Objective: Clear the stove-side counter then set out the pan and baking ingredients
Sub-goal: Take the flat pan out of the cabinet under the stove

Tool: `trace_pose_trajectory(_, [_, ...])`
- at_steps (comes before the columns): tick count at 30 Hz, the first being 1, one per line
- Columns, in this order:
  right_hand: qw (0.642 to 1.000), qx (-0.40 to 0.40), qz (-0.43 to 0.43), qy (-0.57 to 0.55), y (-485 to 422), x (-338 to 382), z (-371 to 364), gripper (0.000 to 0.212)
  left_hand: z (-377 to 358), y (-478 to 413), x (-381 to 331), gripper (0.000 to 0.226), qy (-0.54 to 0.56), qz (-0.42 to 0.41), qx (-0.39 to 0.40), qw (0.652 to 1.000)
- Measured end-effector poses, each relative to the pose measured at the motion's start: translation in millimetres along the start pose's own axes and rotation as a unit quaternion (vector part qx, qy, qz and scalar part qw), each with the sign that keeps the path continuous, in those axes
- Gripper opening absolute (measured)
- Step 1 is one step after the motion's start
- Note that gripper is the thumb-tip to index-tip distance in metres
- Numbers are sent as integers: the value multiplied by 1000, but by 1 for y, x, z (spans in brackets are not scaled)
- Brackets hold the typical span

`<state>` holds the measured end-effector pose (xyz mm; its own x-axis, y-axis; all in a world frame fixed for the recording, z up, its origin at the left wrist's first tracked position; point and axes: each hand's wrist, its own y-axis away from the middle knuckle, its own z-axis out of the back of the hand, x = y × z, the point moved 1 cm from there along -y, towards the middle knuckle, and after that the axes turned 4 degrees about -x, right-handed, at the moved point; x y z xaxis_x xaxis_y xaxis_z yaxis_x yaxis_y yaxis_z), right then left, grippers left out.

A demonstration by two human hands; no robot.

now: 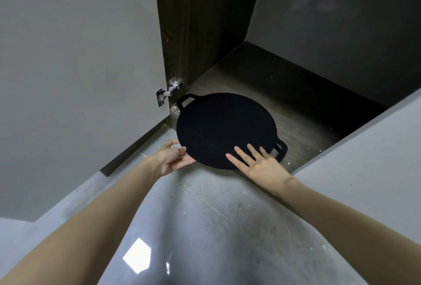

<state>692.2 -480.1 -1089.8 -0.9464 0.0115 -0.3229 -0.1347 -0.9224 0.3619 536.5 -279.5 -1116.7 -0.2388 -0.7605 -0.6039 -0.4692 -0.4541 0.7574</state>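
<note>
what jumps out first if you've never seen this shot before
A big round black pan lies flat on the dark wooden cabinet floor, mid-frame. Both hands meet its near edge: the left hand pinches the rim, the right hand rests flat on top, fingers spread. A metal hinge glints on the open door to the left.

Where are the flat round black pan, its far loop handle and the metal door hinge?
flat round black pan [225, 125], head view, centre of its top face.
far loop handle [188, 96], head view, outer bar of the loop.
metal door hinge [160, 98], head view, its mounting plate.
</note>
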Motion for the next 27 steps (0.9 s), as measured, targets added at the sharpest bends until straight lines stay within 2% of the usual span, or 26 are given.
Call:
trace_pose_trajectory(7, [997,0,56,54,34,-20,61,78,-3,46,0,33,77,47,-9,996])
trace_pose_trajectory(10, [990,-104,80,59,54,-28,100,82,-5,89,-4,32,116,69,-26,991])
trace_pose_trajectory(12, [988,-118,82,57,65,-28,121,84,-4,125,-8,30,137,79,-35,987])
trace_pose_trajectory(16, [980,-159,118,-7,97,-18,188,82,7,218,-32,25,189,104,-59,975])
trace_pose_trajectory(20, [970,-199,113,-78,128,-1,262,65,22,309,-53,17,249,118,-106,955])
trace_pose_trajectory(23, [966,-186,138,-112,160,12,319,75,35,378,-66,16,276,131,-136,942])
trace_pose_trajectory(27, [951,-215,161,-153,201,22,395,66,41,472,-88,17,305,107,-166,932])
